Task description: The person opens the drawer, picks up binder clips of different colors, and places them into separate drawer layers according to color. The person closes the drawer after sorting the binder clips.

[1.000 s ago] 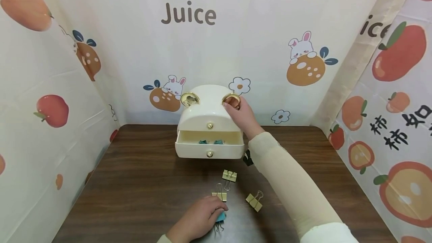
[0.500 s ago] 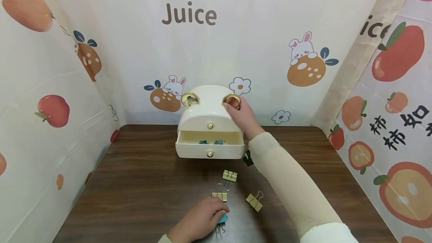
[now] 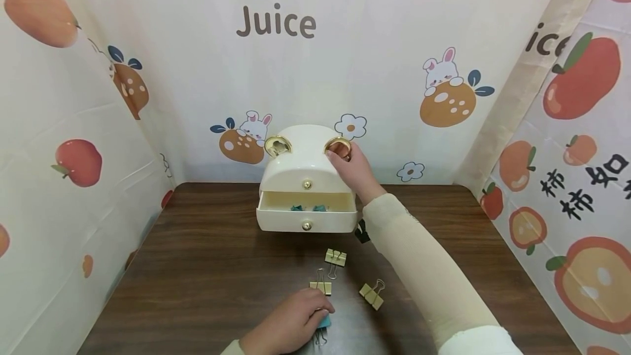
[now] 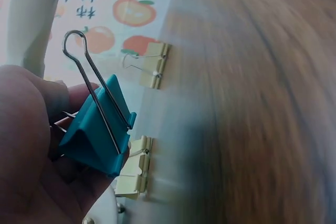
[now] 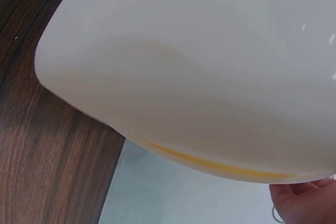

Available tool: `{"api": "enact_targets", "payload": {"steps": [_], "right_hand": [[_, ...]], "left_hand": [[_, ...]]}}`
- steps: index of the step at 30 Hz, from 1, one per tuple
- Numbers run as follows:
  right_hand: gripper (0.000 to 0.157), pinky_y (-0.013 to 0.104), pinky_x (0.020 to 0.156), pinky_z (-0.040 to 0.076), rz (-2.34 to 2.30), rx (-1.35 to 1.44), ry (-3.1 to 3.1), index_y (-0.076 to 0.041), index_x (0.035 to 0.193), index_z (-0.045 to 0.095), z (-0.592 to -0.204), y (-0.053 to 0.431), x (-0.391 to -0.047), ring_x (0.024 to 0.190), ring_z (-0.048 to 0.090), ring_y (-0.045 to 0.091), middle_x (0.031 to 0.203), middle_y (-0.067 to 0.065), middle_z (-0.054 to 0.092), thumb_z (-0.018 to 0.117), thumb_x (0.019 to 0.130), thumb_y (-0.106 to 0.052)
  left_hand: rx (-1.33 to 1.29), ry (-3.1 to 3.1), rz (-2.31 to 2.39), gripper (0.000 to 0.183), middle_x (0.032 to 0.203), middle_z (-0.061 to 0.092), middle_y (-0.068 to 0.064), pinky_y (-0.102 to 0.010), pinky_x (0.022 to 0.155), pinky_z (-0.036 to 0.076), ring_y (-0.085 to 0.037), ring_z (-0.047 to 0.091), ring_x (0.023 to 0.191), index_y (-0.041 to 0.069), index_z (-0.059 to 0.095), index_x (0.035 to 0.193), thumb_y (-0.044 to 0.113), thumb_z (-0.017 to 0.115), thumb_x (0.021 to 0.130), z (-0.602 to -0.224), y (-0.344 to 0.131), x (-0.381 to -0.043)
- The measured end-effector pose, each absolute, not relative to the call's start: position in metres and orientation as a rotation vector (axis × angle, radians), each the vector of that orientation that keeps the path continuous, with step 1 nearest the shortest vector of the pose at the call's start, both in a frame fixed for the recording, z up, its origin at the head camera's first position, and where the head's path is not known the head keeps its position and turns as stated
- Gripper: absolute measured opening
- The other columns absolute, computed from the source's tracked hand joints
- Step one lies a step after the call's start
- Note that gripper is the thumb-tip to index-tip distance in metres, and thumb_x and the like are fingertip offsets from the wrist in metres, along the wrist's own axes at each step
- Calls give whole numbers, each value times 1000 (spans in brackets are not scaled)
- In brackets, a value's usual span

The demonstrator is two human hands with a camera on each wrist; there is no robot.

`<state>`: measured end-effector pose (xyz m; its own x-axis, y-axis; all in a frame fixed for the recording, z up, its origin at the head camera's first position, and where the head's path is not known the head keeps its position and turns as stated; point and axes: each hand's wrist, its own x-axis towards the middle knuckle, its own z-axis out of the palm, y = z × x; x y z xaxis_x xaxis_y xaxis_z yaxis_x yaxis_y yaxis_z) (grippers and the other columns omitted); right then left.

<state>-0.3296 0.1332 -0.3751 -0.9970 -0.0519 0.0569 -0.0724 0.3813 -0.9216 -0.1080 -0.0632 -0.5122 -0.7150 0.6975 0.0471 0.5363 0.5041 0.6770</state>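
Above the table's near part, my left hand (image 3: pixel 291 319) pinches a teal binder clip (image 4: pixel 97 124) between thumb and fingers; its wire handle stands out in the left wrist view. Farther back, my right hand (image 3: pixel 356 171) grips the gold-rimmed right ear of a small white drawer box (image 3: pixel 308 149), thumb at the ear's front rim. The lower drawer (image 3: pixel 281 221) is pulled out, with teal binder clips (image 3: pixel 319 208) inside it. The upper drawer is closed. In the right wrist view the box's white side (image 5: pixel 173 77) fills most of the picture, hiding most of the hand.
Gold binder clips lie between the left hand and the box: one (image 3: pixel 336 257) nearer the drawer, one (image 3: pixel 320 287) just beyond the left fingers, one (image 3: pixel 371 296) to the right. A black clip-like object (image 3: pixel 362 232) sits beside the box, partly behind the right sleeve (image 3: pixel 414 256).
The left hand has shifted very slightly, and the teal binder clip in it has moved a little to the right. The right hand and the drawer box have stayed in place.
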Motion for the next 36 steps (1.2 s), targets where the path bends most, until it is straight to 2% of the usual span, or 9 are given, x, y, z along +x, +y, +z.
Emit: {"api": "enact_targets", "payload": {"steps": [4, 8, 15, 21, 36], "right_hand": [[64, 47, 95, 49, 1728, 122, -2599, -19, 142, 47, -375, 134, -329, 113, 58, 24, 130, 3, 58, 65, 95, -58], [63, 48, 95, 49, 1736, 111, -2595, -19, 141, 48, -374, 135, -328, 114, 57, 24, 130, 3, 58, 65, 95, -57], [61, 47, 96, 48, 1744, 128, -2591, -20, 140, 48, -373, 135, -329, 115, 57, 24, 131, 3, 58, 65, 95, -58], [64, 48, 95, 50, 1750, 127, -2599, -20, 142, 47, -375, 136, -329, 114, 58, 24, 131, 4, 58, 64, 95, -60], [63, 47, 95, 49, 1742, 134, -2594, -17, 141, 47, -374, 135, -328, 112, 58, 25, 129, 5, 58, 65, 95, -57]], "left_hand": [[1106, 2493, 923, 22, 113, 63, 20, -32, 94, 52, -2, 57, 110, 22, 71, 117, 26, 51, 110, -507, -67, -111], [1275, 2523, 775, 23, 112, 63, 18, -28, 92, 52, -1, 58, 107, 21, 72, 117, 27, 51, 110, -502, -72, -116], [1522, 2643, 537, 14, 97, 62, 15, -20, 80, 51, 1, 57, 89, 19, 74, 108, 22, 61, 105, -482, -82, -130], [1597, 2748, 361, 10, 84, 58, 14, -22, 72, 51, -3, 55, 78, 20, 72, 96, 22, 66, 103, -459, -88, -149], [1647, 2908, 340, 7, 88, 64, 7, -29, 76, 54, -10, 59, 80, 15, 72, 97, 22, 72, 99, -365, -96, -197]]}}
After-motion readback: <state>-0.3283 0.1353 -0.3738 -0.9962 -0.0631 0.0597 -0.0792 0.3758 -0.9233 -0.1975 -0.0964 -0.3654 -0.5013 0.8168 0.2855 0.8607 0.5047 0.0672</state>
